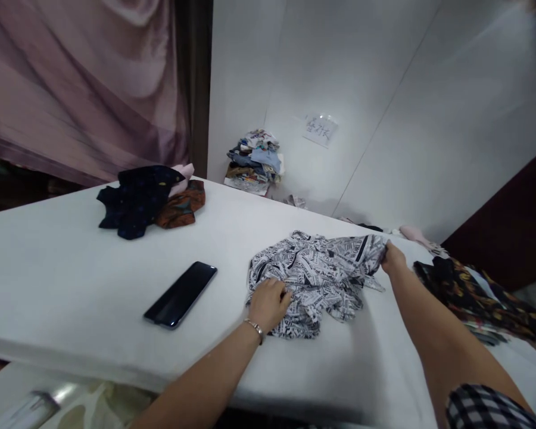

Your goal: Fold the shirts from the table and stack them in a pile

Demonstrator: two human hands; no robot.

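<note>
A black-and-white newspaper-print shirt (315, 271) lies crumpled on the white-covered table (232, 232). My left hand (269, 305), with a bracelet at the wrist, rests on its near left part, fingers curled into the fabric. At the shirt's right end, my right hand (393, 260) pinches the cloth and draws that corner out to the side, slightly off the table. The right fingertips are partly hidden by the hand itself. A dark phone (181, 295) lies on the table to the left of my left hand, apart from the shirt.
Dark navy (139, 199) and brown-orange (183, 205) garments lie bunched at the back left. Folded clothes (255, 158) are stacked beyond the table, below a paper sign (320, 130) on the wall. More patterned clothes (482, 292) lie at the right. A pink curtain (93, 89) hangs at left.
</note>
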